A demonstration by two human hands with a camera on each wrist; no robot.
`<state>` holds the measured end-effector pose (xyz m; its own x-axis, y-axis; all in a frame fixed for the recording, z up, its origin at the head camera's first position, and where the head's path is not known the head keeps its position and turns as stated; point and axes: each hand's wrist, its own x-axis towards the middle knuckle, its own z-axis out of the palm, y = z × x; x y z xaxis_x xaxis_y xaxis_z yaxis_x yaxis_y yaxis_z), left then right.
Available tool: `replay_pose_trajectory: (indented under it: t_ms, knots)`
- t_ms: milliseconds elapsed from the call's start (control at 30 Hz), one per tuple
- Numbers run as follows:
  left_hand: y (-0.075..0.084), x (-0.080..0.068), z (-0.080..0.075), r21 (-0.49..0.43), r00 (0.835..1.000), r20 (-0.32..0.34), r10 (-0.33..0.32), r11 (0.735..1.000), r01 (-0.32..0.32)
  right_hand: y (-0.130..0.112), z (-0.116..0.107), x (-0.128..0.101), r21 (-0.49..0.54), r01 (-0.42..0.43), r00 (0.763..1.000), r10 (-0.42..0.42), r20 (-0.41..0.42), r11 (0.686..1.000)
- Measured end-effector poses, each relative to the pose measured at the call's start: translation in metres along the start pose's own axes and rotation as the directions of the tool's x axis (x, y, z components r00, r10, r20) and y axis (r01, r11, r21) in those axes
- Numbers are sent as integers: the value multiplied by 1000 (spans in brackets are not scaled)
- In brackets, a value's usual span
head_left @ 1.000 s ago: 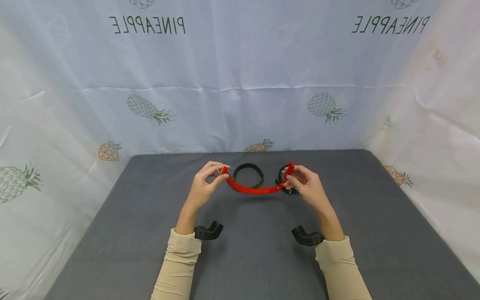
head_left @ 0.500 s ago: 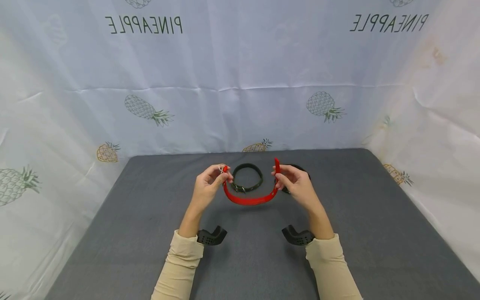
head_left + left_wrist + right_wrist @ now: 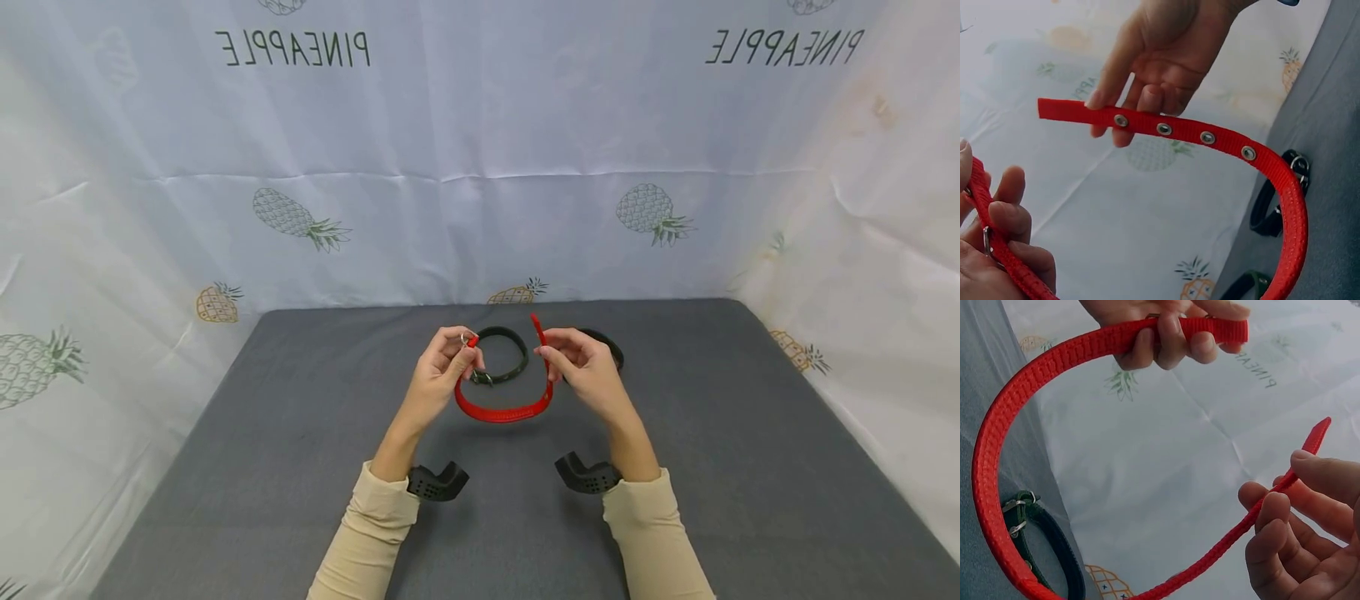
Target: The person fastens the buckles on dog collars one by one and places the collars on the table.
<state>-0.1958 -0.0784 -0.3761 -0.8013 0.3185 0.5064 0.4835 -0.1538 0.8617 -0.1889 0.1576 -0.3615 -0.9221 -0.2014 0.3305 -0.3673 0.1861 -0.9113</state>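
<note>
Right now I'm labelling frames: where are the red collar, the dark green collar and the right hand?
red collar (image 3: pixel 501 412), head view, bottom of curve.
dark green collar (image 3: pixel 501 333), head view, far rim.
right hand (image 3: pixel 588 371), head view, back of hand.

Both arms wear long, close-fitting beige sleeves (image 3: pixel 375 533) that end at the wrists, the cuffs slightly bunched. Below each wrist sits a small black curved mount (image 3: pixel 437 482) — dotted with tiny holes, probably plastic — matched by another (image 3: pixel 587 475) on the right. The hands are bare — no rings or gloves.
</note>
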Motion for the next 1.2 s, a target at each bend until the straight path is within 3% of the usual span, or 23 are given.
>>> replay_pose_trajectory:
  t_ms: [233, 533, 800, 1000, 1200]
  knots:
    - [3, -3, 0, 34, 1000, -3, -18, 999, 18, -4, 7, -3, -48, 75, 997, -74, 20, 996]
    - [10, -5, 3, 81, 999, 38, -23, 997, 20, -13, 14, -8, -114, 36, 999, -33, 30, 993]
    - [11, -5, 4, 118, 998, 38, -45, 992, 40, -19, 12, -9, -91, 104, 994, -102, 27, 990]
    - [11, -5, 6, 138, 998, 31, -61, 989, 56, -21, 10, -10, -21, 76, 996, -75, 52, 997]
    - [15, -5, 8, 191, 999, 21, -50, 981, 45, -21, 8, -10, -16, 86, 995, -85, 55, 996]
